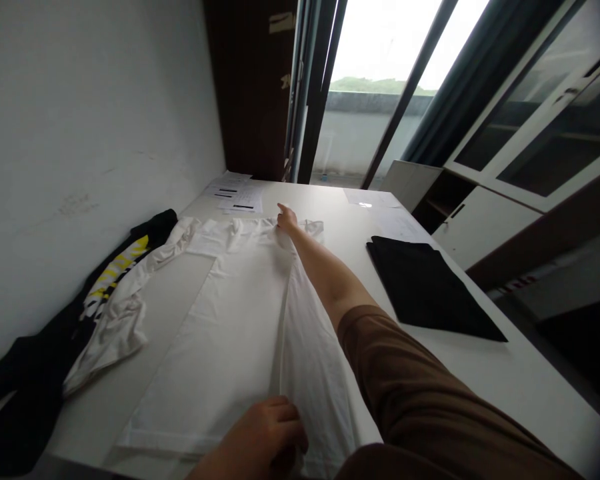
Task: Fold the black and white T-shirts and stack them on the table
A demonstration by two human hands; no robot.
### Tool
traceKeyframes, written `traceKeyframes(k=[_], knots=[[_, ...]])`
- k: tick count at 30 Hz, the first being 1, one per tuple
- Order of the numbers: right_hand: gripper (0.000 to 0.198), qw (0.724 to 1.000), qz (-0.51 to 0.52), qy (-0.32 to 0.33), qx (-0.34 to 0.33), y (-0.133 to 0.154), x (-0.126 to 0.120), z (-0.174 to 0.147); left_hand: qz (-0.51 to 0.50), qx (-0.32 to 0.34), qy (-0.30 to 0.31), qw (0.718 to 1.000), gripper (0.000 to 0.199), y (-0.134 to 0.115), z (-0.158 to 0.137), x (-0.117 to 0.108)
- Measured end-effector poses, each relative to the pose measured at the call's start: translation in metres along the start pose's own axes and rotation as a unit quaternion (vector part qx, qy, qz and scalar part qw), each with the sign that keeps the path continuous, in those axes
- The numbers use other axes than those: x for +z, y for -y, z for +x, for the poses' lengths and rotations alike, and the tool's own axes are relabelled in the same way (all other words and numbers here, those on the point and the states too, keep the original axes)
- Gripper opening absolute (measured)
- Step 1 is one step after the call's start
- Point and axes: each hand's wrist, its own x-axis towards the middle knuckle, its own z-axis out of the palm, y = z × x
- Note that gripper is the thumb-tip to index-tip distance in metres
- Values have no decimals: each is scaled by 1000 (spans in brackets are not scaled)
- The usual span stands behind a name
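A white T-shirt [230, 320] lies spread on the white table [460, 380], its hem towards me. A fold line runs lengthwise along its right part, where the cloth lifts a little. At the hem end, my left hand [267, 433] is closed on the shirt's cloth by this fold; its fingertips are partly hidden. My right arm stretches across the table, and my right hand [287, 219] grips the shirt at its far shoulder end, one finger sticking out to the left.
A crumpled off-white garment [113, 327] and a black garment with yellow and white print [45, 357] lie along the left wall. Folded black cloth [427, 287] rests on the right. Papers [237, 197] lie at the far edge. Cabinets [485, 227] stand beyond the right side.
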Motion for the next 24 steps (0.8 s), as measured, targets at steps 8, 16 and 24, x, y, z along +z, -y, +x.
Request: traceKeyframes(k=[8, 16, 24], knots=[[59, 999, -10, 24, -29, 9, 27, -4, -45, -85, 71, 993, 38, -6, -2, -12], [38, 990, 65, 81, -95, -5, 36, -20, -63, -145, -22, 987, 27, -27, 5, -44], [39, 988, -153, -21, 15, -80, -26, -30, 78, -119, -17, 990, 16, -12, 22, -35]])
